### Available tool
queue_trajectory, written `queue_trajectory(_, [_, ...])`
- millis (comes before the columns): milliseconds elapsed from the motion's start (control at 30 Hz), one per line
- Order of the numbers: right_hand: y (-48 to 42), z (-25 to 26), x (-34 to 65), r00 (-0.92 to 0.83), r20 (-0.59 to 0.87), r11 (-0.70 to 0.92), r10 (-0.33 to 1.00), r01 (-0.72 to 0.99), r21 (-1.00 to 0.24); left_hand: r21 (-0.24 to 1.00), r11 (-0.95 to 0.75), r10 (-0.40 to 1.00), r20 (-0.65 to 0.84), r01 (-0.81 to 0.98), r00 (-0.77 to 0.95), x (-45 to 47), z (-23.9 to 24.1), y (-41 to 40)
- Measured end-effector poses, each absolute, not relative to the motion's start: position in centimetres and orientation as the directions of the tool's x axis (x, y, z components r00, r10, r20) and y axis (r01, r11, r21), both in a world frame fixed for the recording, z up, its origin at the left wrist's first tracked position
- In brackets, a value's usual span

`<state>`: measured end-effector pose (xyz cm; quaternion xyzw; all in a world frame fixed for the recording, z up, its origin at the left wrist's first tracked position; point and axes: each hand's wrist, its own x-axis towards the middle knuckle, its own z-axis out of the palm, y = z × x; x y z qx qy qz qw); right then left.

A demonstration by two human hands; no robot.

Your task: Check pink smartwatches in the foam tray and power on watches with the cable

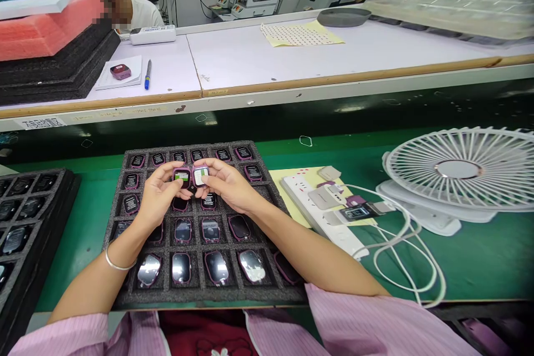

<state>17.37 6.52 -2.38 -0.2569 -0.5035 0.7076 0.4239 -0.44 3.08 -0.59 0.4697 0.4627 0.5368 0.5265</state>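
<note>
My left hand [163,186] is closed on a purple-framed smartwatch body [182,177], its screen lit with a green band. Right beside it, my right hand [219,181] pinches a second smartwatch body [200,175] with a lit white and green screen. The two watches are side by side, their faces turned up towards me. Beneath both hands lies a dark foam tray [192,288] divided into compartments, with strapless watches in many of them. Some screens in the far rows show white text; the near ones are dark and reflective. My forearms cover part of the tray.
Another foam tray [62,200] with watches sits at left. To the right are a white power strip [308,208], chargers with looped white cables [400,256], and a white fan [459,169]. A raised shelf [233,61] runs across the back; a person [142,11] is behind it.
</note>
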Motion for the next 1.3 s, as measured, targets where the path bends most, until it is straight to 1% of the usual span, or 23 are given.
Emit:
queue_trajectory(300, [6.60, -2.40, 17.40, -0.511, 0.064, -0.143, 0.857, -0.355, -0.924, 0.990, -0.010, 1.000, 0.007, -0.138, -0.024, -0.43, -0.42, 3.13])
queue_trajectory(700, [6.54, -2.34, 17.46, -0.506, 0.067, -0.139, 0.860, -0.358, -0.923, 0.990, -0.078, 0.997, 0.077, -0.119, -0.017, -0.53, -1.04, 3.38])
queue_trajectory(1033, [6.61, -2.52, 17.31, -0.491, 0.114, -0.107, 0.863, -0.398, -0.911, 0.983, -0.113, 0.993, 0.118, -0.148, 0.020, -0.57, -1.40, 3.55])
queue_trajectory(1300, [6.70, -2.78, 17.36, -0.497, 0.142, -0.076, 0.856, -0.392, -0.917, 0.977, -0.131, 0.990, 0.137, -0.169, 0.020, -0.46, -1.22, 3.47])
